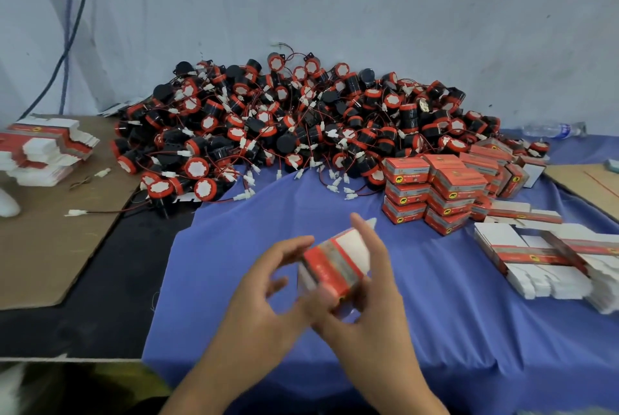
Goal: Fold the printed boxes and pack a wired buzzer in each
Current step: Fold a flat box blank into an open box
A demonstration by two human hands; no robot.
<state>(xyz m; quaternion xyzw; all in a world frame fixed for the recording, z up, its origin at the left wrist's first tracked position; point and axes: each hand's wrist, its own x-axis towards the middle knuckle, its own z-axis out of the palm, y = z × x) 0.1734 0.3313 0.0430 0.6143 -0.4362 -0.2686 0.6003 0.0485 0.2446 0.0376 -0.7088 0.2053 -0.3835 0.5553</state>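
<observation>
Now | right hand (pixel 368 307) clamped on printed box (pixel 335 264) | left hand (pixel 264 294) touches it, grip unclear | contents hidden

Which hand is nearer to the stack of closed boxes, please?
Right. The right hand, holding the printed box, is in front and left of the stack of closed boxes; the left hand is farther left, beyond that box.

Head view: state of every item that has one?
printed box, partly folded, white flap open, held above the cloth
right hand, grips the printed box
left hand, loosely curved, fingertips at the box's end
buzzers, loose heap, unpacked
finished boxes, closed, stacked
box blanks, flat, unfolded
water bottle, lying on its side
</observation>
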